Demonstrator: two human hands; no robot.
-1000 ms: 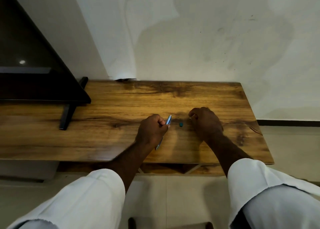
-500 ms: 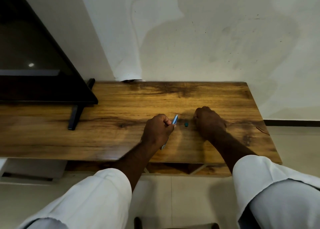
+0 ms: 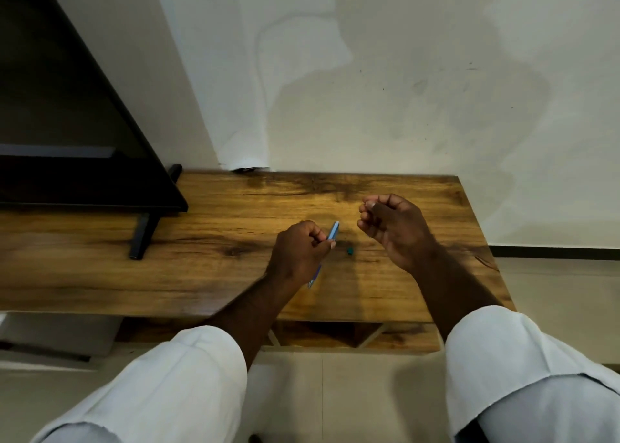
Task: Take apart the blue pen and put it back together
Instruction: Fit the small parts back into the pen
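Observation:
My left hand (image 3: pixel 300 251) is closed around the light blue pen barrel (image 3: pixel 333 230), which sticks out above my fist and again below it near the wrist. A small teal pen piece (image 3: pixel 350 250) lies on the wooden table (image 3: pixel 214 274) between my hands. My right hand (image 3: pixel 391 227) is raised above the table to the right of the barrel, thumb and fingertips pinched together. Whatever sits in that pinch is too small to make out.
A black television (image 3: pixel 67 140) on a black stand leg (image 3: pixel 142 237) fills the table's left part. A white wall rises right behind the table. The table's right edge lies just beyond my right hand. Pale floor tiles show below the front edge.
My right hand has lifted off the table and moved up and slightly back, fingers pinched. The left hand keeps the barrel in about the same spot. The teal piece stays put.

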